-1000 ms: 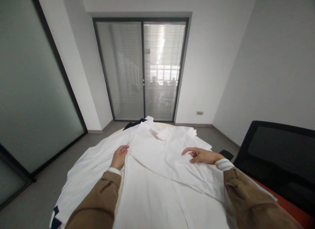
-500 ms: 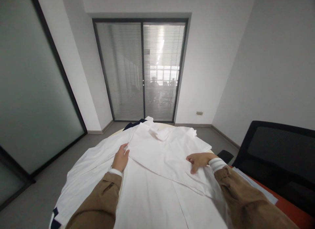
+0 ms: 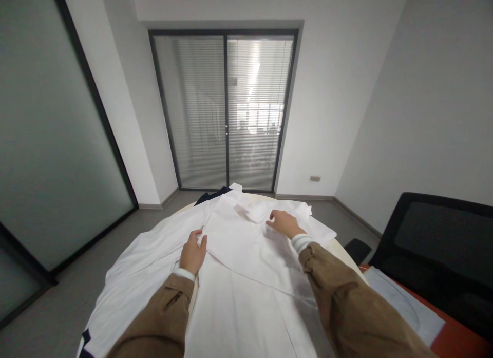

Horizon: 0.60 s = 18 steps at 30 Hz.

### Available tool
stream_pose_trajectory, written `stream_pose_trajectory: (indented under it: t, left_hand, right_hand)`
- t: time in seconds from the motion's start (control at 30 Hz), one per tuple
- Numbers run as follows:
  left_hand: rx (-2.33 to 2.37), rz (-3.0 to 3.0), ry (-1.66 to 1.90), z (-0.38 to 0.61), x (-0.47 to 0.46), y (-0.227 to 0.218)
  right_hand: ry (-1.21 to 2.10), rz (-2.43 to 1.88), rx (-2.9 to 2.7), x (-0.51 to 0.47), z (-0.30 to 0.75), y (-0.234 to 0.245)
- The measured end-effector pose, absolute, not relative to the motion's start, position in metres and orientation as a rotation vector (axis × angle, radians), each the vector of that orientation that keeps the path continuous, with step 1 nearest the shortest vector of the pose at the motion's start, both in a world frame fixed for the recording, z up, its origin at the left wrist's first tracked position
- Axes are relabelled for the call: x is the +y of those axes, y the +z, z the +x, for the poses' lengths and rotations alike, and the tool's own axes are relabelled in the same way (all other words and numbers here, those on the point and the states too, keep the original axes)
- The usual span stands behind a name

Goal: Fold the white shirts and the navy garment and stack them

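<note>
On the right white shirt (image 3: 241, 247), my parted left fingers (image 3: 194, 236) are apparently steadying its left edge, my right fingers' (image 3: 278, 216) grip unclear.

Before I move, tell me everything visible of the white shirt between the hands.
The white shirt lies spread, collar at the far end, on a pale table. Its cloth looks thin, lightly wrinkled toward the right. An upper layer slants across it, edge running down rightward; the lower part leaves the picture's bottom. The left hand is at its left edge, the right hand near its collar; contact is unclear.
</note>
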<state>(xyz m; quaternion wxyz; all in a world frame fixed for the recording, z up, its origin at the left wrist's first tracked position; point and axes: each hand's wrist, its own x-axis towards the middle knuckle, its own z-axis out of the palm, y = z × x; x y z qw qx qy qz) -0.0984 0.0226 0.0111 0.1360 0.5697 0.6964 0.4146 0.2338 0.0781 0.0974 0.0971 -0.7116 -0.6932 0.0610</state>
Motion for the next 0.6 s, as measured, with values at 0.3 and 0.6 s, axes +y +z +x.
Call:
stream_pose_trajectory:
  t: [0.3,0.6]
  left_hand:
    - [2.05,1.662,1.192,-0.1,0.031,0.004]
    - [2.072,1.596,1.232,-0.096,0.032,0.008]
  right_hand:
    - [0.927,-1.834,-1.295,0.13,0.183,0.038]
    - [1.003,-1.269,-1.347,0.171,0.164,0.029]
